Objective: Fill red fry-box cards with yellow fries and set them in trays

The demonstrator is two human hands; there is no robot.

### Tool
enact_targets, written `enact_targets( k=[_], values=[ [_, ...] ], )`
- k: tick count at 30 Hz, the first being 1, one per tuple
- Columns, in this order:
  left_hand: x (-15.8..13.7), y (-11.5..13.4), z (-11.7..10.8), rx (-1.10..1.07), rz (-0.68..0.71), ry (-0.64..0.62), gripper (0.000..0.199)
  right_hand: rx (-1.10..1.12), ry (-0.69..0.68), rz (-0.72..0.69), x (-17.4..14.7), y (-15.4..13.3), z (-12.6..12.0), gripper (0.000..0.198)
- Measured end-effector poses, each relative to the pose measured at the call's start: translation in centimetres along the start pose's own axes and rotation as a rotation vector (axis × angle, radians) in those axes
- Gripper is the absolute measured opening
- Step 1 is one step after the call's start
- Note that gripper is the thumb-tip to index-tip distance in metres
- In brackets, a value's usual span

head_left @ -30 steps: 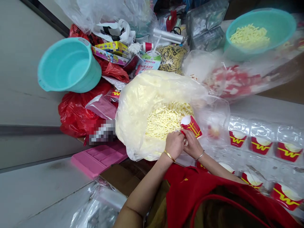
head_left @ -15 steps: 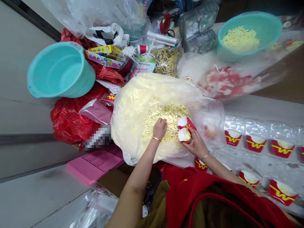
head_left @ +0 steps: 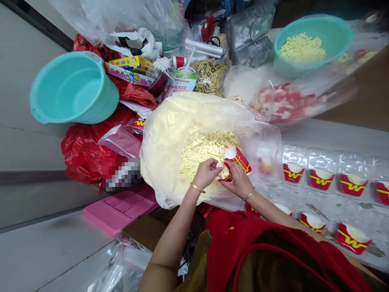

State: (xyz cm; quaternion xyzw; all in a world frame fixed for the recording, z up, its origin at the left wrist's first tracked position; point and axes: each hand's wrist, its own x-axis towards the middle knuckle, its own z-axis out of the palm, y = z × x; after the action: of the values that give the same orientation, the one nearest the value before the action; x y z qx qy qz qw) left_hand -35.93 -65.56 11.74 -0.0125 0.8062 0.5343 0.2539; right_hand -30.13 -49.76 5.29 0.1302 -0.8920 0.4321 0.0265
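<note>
My right hand (head_left: 238, 180) is closed around a small red fries carton (head_left: 225, 173), its mouth tipped toward my left hand. A stack of nested red cartons (head_left: 240, 159) sits against the same hand, just above that carton. My left hand (head_left: 207, 174) is closed in a pinch at the carton's mouth, with pale fry-shaped sticks (head_left: 220, 165) at its fingertips. Below and behind both hands, a big clear plastic bag (head_left: 170, 117) lies rolled open, holding a heap of the same pale yellow sticks (head_left: 199, 150).
Filled red cartons stand in clear plastic trays (head_left: 294, 154) on the right. An aqua tub (head_left: 73, 89) stands at the left; another aqua basin (head_left: 340, 36), holding sticks, is at the back right. Pink trays (head_left: 121, 211), red bags (head_left: 88, 150) and a bag of red-and-white pieces (head_left: 282, 101) surround the big bag.
My left hand has moved right from over the heap to the carton's mouth. My right hand has shifted slightly left, tilting the carton toward it. The camera view has shifted a little.
</note>
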Motion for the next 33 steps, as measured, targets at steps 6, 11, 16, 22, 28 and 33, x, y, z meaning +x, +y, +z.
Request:
enact_targets(
  k=[6, 11, 16, 22, 28, 33],
  values=[
    [-3.0, 1.3, 3.4, 0.372, 0.243, 0.094, 0.018, -0.02, 0.065, -0.006, -1.1, -0.1, -0.8, 0.067],
    [-6.3, 1.9, 5.7, 0.726, 0.372, 0.018, 0.026, 0.022, 0.121, -0.003, -3.4, -0.1, -1.7, 0.058],
    [-7.0, 1.7, 7.4, 0.638, 0.412, 0.059, 0.02, 0.026, 0.155, 0.029, -5.7, -0.4, -2.9, 0.065],
    [-7.8, 3.7, 13.9, 0.797, 0.516, 0.056, 0.022, 0.022, 0.261, 0.193, -9.0, 1.3, -6.3, 0.057],
    [-6.3, 6.1, 26.8, 0.919, 0.656, -0.273, 0.023, -0.112, 0.481, 0.481, -17.3, 7.2, -12.5, 0.046],
    [-6.0, 7.3, 39.8, 0.857, 0.761, -0.594, 0.019, -0.168, 0.662, 0.702, -27.9, 11.0, -18.6, 0.043]
  ],
)
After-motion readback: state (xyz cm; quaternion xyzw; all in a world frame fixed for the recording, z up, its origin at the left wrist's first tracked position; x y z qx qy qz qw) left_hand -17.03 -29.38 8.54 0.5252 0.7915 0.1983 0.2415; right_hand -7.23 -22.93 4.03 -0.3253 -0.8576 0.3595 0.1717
